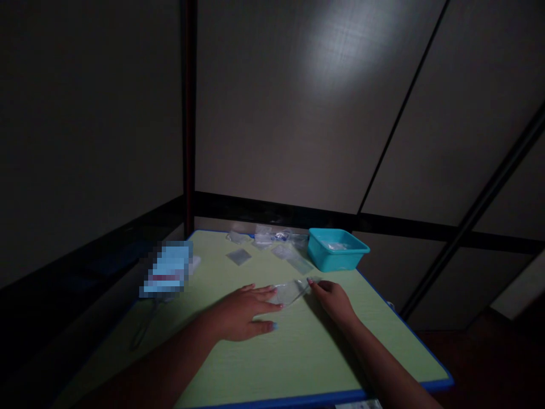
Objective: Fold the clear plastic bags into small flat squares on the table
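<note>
A clear plastic bag (288, 292) lies on the pale green table (298, 358) between my hands. My left hand (244, 311) is spread flat, its fingertips resting on the bag's left part. At the other end, my right hand (334, 298) pinches the bag's right edge between thumb and fingers, lifting that side a little off the tabletop. Whether anything is inside the bag cannot be made out.
A turquoise plastic basket (338, 260) with clear plastic inside stands at the back right. Several clear packets (263, 238) lie along the back edge, and a flat greyish square packet (239, 257) lies nearer. A blurred blue item (168, 270) is at the left edge. Dark panels rise behind.
</note>
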Demonstrator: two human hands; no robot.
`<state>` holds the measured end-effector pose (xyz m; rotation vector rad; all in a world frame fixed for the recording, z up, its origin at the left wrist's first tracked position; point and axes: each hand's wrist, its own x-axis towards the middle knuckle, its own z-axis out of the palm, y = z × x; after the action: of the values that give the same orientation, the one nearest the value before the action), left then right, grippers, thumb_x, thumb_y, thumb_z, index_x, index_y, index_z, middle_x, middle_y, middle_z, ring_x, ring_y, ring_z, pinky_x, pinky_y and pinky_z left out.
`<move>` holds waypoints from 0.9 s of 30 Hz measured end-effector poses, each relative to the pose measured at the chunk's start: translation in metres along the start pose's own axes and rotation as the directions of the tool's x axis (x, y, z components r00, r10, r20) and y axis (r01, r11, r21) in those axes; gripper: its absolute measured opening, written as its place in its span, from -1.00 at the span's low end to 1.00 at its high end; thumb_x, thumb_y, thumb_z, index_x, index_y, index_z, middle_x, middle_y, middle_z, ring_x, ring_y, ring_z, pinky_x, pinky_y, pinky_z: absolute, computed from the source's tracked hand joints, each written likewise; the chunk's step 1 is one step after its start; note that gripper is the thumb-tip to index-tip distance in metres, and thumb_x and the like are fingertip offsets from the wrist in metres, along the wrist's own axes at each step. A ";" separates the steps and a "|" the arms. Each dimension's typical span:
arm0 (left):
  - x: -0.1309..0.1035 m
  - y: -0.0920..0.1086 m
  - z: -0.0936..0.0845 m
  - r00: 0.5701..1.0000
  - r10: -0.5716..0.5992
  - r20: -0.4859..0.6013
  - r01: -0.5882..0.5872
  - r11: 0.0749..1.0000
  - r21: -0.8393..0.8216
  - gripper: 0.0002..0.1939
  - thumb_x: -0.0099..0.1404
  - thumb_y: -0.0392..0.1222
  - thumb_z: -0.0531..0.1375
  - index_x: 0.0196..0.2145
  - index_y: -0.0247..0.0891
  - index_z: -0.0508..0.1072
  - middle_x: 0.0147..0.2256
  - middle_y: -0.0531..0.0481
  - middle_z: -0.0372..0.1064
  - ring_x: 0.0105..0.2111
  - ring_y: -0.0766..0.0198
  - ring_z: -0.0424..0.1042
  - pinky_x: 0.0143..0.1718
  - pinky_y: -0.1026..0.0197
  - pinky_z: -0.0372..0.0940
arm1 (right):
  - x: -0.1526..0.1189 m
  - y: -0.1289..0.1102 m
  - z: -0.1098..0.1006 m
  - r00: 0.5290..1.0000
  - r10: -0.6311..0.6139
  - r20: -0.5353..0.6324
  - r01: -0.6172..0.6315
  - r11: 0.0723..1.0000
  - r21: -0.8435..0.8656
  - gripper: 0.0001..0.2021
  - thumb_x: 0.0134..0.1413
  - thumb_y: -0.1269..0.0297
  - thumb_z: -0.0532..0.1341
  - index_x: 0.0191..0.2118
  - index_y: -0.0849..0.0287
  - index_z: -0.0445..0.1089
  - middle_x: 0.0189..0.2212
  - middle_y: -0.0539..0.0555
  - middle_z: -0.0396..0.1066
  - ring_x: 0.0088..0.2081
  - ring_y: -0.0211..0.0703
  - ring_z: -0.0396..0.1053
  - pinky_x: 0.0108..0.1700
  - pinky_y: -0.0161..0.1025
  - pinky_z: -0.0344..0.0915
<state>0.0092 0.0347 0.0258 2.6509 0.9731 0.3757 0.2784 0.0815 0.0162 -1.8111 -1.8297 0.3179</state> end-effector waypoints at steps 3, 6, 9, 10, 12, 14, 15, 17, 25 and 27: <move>0.000 -0.001 0.001 1.000 0.003 -0.008 -0.003 1.000 0.005 -0.51 0.24 0.15 -0.02 0.12 0.13 0.08 0.20 0.04 -0.11 0.19 0.13 -0.09 0.12 -0.10 -0.12 | 0.007 0.002 0.006 0.994 0.092 -0.051 -0.090 0.995 0.034 -0.53 -0.04 -0.14 -0.01 -0.61 0.14 0.35 -0.64 0.05 0.36 -0.52 -0.13 0.32 -0.52 -0.30 0.07; 0.000 -0.003 0.002 1.000 0.008 -0.022 -0.008 1.000 0.003 -0.51 0.24 0.15 -0.01 0.11 0.11 0.10 0.20 0.03 -0.10 0.19 0.13 -0.09 0.12 -0.07 -0.12 | 0.011 0.003 0.008 0.985 0.147 -0.087 -0.146 0.989 0.014 -0.61 -0.06 -0.06 0.04 -0.63 0.14 0.31 -0.63 0.08 0.37 -0.51 -0.12 0.33 -0.53 -0.31 0.04; 0.000 -0.003 0.003 1.000 0.011 -0.025 -0.011 1.000 0.000 -0.51 0.24 0.15 -0.01 0.11 0.11 0.10 0.20 0.03 -0.10 0.19 0.12 -0.09 0.12 -0.08 -0.11 | 0.013 0.002 0.009 0.982 0.147 -0.117 -0.146 0.989 0.016 -0.70 -0.07 0.05 0.08 -0.59 0.15 0.30 -0.59 0.09 0.38 -0.49 -0.11 0.34 -0.52 -0.31 0.04; 0.000 -0.004 0.003 1.000 0.012 -0.026 -0.012 1.000 0.000 -0.51 0.24 0.15 -0.01 0.11 0.11 0.10 0.20 0.02 -0.10 0.18 0.12 -0.08 0.12 -0.08 -0.11 | 0.012 0.001 0.010 0.982 0.139 -0.128 -0.137 0.990 0.027 -0.72 -0.07 0.07 0.07 -0.57 0.16 0.30 -0.58 0.09 0.39 -0.48 -0.12 0.33 -0.52 -0.31 0.04; 0.001 -0.003 0.003 1.000 0.017 -0.026 -0.017 1.000 -0.002 -0.51 0.24 0.14 -0.01 0.11 0.08 0.11 0.20 0.00 -0.10 0.18 0.12 -0.07 0.12 -0.09 -0.12 | 0.012 -0.002 0.011 0.980 0.108 -0.165 -0.093 0.991 0.098 -0.74 -0.06 0.10 0.07 -0.55 0.17 0.28 -0.57 0.08 0.39 -0.49 -0.14 0.33 -0.50 -0.32 0.07; 0.001 -0.002 0.003 0.999 0.023 -0.025 -0.024 1.000 -0.007 -0.50 0.24 0.14 -0.01 0.11 0.06 0.12 0.20 -0.02 -0.10 0.18 0.11 -0.07 0.12 -0.09 -0.12 | 0.012 -0.008 0.013 0.975 0.056 -0.217 -0.004 0.972 0.233 -0.75 -0.07 0.10 0.08 -0.55 0.18 0.25 -0.58 0.06 0.37 -0.50 -0.17 0.30 -0.48 -0.32 0.09; 0.001 -0.001 0.002 0.999 0.025 -0.025 -0.025 1.000 -0.008 -0.51 0.24 0.14 -0.02 0.11 0.06 0.12 0.20 -0.03 -0.10 0.18 0.11 -0.08 0.11 -0.09 -0.12 | 0.011 -0.012 0.014 0.969 0.031 -0.244 0.049 0.948 0.314 -0.74 -0.08 0.09 0.10 -0.56 0.18 0.24 -0.59 0.05 0.35 -0.51 -0.18 0.29 -0.48 -0.32 0.10; 0.001 0.000 0.001 0.999 0.025 -0.024 -0.025 1.000 -0.003 -0.51 0.25 0.15 -0.03 0.11 0.06 0.11 0.20 -0.02 -0.10 0.18 0.11 -0.09 0.11 -0.09 -0.11 | 0.010 -0.023 0.016 0.959 0.000 -0.282 0.136 0.877 0.461 -0.73 -0.10 0.07 0.12 -0.56 0.18 0.21 -0.60 0.02 0.32 -0.52 -0.21 0.26 -0.47 -0.33 0.11; 0.000 0.003 0.002 0.997 0.043 -0.060 -0.040 0.998 0.050 -0.58 0.26 0.07 -0.01 0.08 0.07 0.16 0.16 -0.02 0.04 0.16 0.11 0.01 0.10 -0.10 -0.07 | -0.010 -0.086 0.025 0.965 -0.072 -0.253 0.244 0.603 0.760 -0.74 -0.07 0.07 0.17 -0.47 0.16 0.19 -0.57 -0.06 0.25 -0.50 -0.26 0.22 -0.45 -0.36 0.15; 0.000 0.004 0.001 0.994 0.069 -0.086 -0.063 0.996 0.064 -0.60 0.26 0.04 0.01 0.05 0.05 0.20 0.14 -0.01 0.09 0.13 0.12 0.06 0.10 -0.05 -0.04 | -0.014 -0.098 0.026 0.962 -0.122 -0.244 0.269 0.576 0.772 -0.77 -0.04 0.12 0.16 -0.46 0.17 0.19 -0.55 -0.06 0.25 -0.46 -0.27 0.23 -0.40 -0.35 0.18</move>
<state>0.0121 0.0320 0.0260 2.7476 0.9390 0.4897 0.1805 0.0662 0.0427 -0.9423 -1.3856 0.7459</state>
